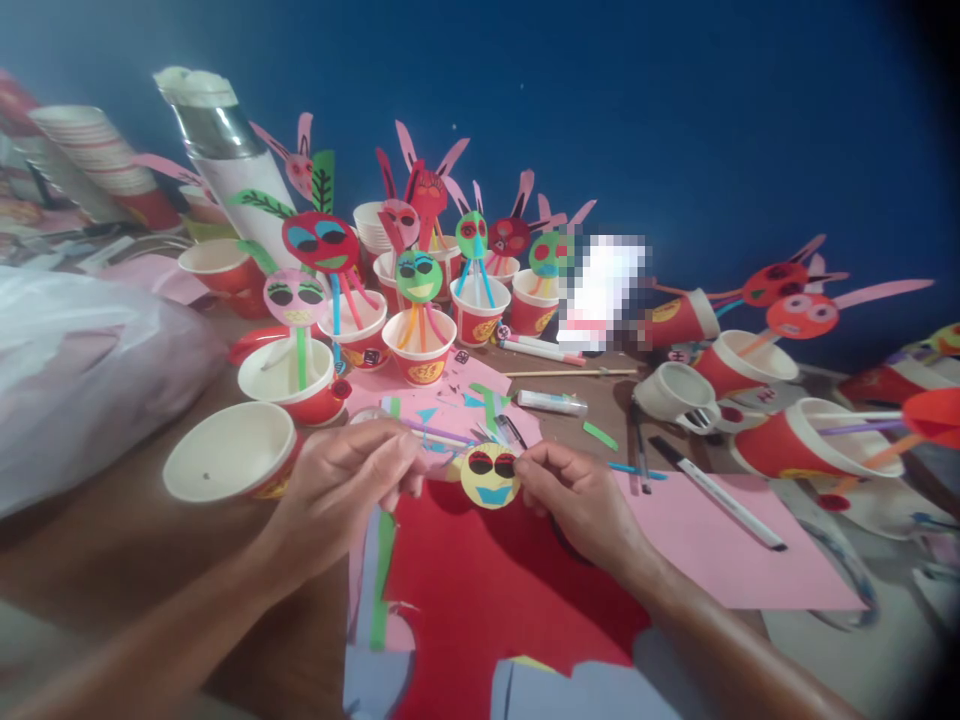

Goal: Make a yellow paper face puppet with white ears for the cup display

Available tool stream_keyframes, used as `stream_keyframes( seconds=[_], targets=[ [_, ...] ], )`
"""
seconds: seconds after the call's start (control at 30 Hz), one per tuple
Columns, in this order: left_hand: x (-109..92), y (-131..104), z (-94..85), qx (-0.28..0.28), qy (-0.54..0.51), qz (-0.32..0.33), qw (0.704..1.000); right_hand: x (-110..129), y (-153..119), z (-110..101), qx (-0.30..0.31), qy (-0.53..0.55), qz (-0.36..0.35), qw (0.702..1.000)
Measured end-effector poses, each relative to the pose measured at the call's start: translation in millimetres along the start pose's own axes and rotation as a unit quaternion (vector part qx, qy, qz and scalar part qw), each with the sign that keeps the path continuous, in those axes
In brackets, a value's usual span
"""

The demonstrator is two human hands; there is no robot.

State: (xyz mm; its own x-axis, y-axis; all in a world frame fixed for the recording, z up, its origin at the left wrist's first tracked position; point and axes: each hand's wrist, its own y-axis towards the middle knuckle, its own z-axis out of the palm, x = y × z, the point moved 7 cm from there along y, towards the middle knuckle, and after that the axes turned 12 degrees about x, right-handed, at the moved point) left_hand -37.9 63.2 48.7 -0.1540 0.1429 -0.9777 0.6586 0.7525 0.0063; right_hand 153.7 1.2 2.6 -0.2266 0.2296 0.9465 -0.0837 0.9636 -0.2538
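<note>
Between my hands is a round yellow paper face [489,490] with black eyes, red lids and a blue mouth. My right hand [574,490] pinches its right edge between thumb and fingers. To the left of the face, apart from it, my left hand [360,475] is closed with thumb against fingers; whatever it may hold is hidden. Under both hands lies a cut sheet of red paper [510,580]. A white paper cup [229,455] with a red outside leans beside my left forearm.
Paper cups holding straw-legged paper faces, such as a green face [418,277], stand along the back. A glue stick [552,403], a marker [720,495] on pink paper [810,570] and a white mug [675,395] lie around. At left are a plastic bag [90,370] and a flask [232,160].
</note>
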Motion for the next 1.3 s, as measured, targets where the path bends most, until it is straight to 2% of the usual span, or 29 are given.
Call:
stream_keyframes(
  seconds=[0.13, 0.2, 0.33, 0.4, 0.5, 0.63, 0.77, 0.87, 0.97, 1.1, 1.17, 1.3],
  targets=[
    [15, 6, 6.5, -0.011, -0.044, -0.079, 0.996, 1, -2, 3, -0.001, -0.006, -0.005, 1.0],
    [20, 8, 7.2, -0.012, -0.077, -0.091, 0.993, 5, -5, 9, 0.034, -0.028, -0.017, 0.999],
    [18, 7, -10.7, -0.066, -0.091, -0.016, 0.994, 13, -12, 27, 0.151, -0.12, -0.042, 0.98],
    [17, 5, -18.8, -0.084, -0.088, 0.011, 0.993, 16, -13, 30, 0.167, -0.189, -0.05, 0.966],
    [18, 5, -20.3, -0.085, -0.064, 0.007, 0.994, 18, -13, 30, 0.136, -0.314, -0.056, 0.938],
    [11, 5, -10.6, -0.058, 0.026, 0.006, 0.998, 15, -13, 33, 0.095, -0.447, -0.068, 0.887],
    [6, 5, -1.7, -0.018, 0.105, 0.014, 0.994, 12, -11, 29, 0.075, -0.476, -0.093, 0.871],
    [5, 7, 3.8, 0.011, 0.153, 0.014, 0.988, 18, -8, 14, 0.014, -0.49, -0.117, 0.864],
    [5, 10, 14.4, 0.057, 0.173, 0.025, 0.983, 22, -4, -3, -0.04, -0.507, -0.106, 0.855],
    [7, 12, 28.1, 0.106, 0.193, 0.057, 0.974, 17, 2, -9, -0.026, -0.564, -0.05, 0.824],
    [7, 12, 29.2, 0.107, 0.208, 0.074, 0.969, 13, 4, -10, -0.012, -0.579, -0.026, 0.815],
    [8, 14, 21.0, 0.083, 0.221, 0.077, 0.969, 9, 3, -14, -0.011, -0.576, -0.013, 0.817]
  ],
)
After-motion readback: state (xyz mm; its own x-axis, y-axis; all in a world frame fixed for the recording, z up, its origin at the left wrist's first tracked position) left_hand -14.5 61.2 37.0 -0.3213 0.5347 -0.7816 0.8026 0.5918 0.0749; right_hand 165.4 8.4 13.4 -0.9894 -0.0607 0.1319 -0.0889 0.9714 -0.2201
